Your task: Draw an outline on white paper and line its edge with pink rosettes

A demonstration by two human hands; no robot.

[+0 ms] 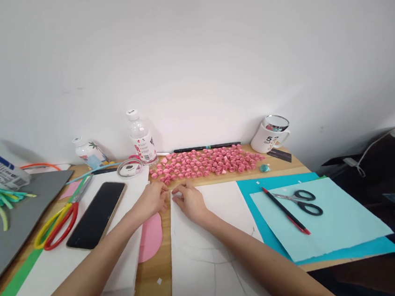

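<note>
Near the middle of the table, my left hand (152, 199) is closed, its fingers bent towards the front left edge of a spread of pink curled paper pieces (202, 161). Close beside it, my right hand (191, 201) is also closed, thumb and fingers drawn together over the top left corner of a white paper sheet (196, 270). What either hand pinches, if anything, is too small to make out. Faint curved pencil lines run across the sheet, partly under my right forearm.
Left are a phone (97, 215), red-and-yellow scissors (59, 223), white paper stack (119, 278) and tape roll (130, 168). A bottle (142, 142) and mug (270, 133) stand by the wall. On light blue paper (333, 232) lie black scissors (299, 197) and a pen (285, 210).
</note>
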